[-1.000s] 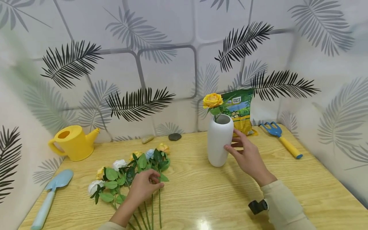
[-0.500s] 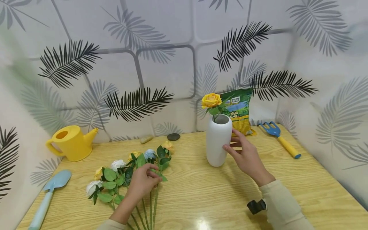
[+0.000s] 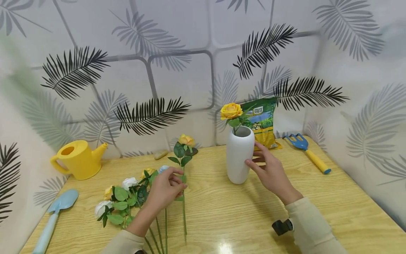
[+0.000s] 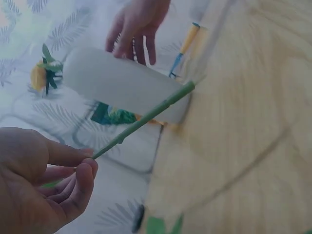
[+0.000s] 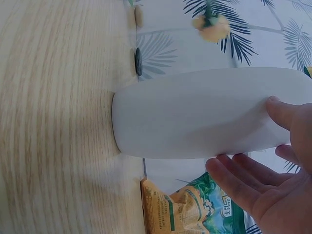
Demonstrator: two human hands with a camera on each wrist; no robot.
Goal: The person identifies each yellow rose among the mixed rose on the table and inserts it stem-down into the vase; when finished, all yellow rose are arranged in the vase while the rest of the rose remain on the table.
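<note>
My left hand (image 3: 165,190) pinches the green stem of a yellow artificial rose (image 3: 186,140), which stands nearly upright above the table. In the left wrist view the bare lower stem (image 4: 146,118) sticks out past thumb and fingertips. My right hand (image 3: 271,173) holds the side of a white vase (image 3: 239,158), thumb in front and fingers behind; the right wrist view shows the vase's base on the wood. Another yellow rose (image 3: 231,111) stands in the vase. To the left of my left hand lie several more roses, among them a white rose (image 3: 103,209) and a pale blue one.
A yellow watering can (image 3: 81,160) and a light blue trowel (image 3: 57,218) are at the left. Two stones lie along the back, one dark (image 3: 192,151). A green and yellow bag (image 3: 261,121) leans behind the vase. A blue hand fork (image 3: 309,151) lies at the right.
My left hand has lifted the yellow rose off the bunch, up and to the right, its stem turning more upright. The right hand stays on the vase.
</note>
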